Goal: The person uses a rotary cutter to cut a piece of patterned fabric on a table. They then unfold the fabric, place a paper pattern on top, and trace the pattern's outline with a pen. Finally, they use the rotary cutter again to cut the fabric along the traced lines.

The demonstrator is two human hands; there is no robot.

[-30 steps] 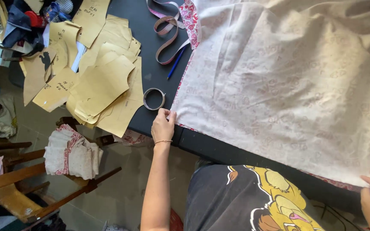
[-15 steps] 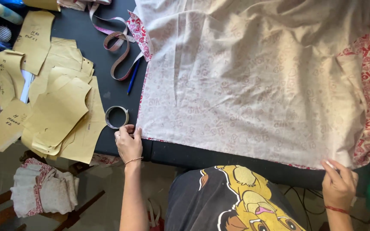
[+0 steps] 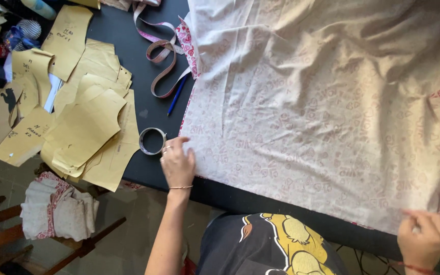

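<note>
Head view, change: over the last second the cloth point(image 3: 327, 112) had come to lie further left in view, and both hands kept to its near edge, so the spreading looked ongoing.
Left hand point(image 3: 177, 164): lay flat and open on the cloth's near-left corner, gripping nothing, just beside the tape roll point(image 3: 152, 141).
Right hand point(image 3: 422, 240): pinched the near-right edge, fingers closed on the cloth.
Cloth: covered the dark table point(image 3: 143, 109) from centre to right.
Counts: one cloth, one tape roll, one blue pen point(image 3: 177, 94), one ribbon point(image 3: 161, 56), several paper patterns point(image 3: 85, 130).
</note>
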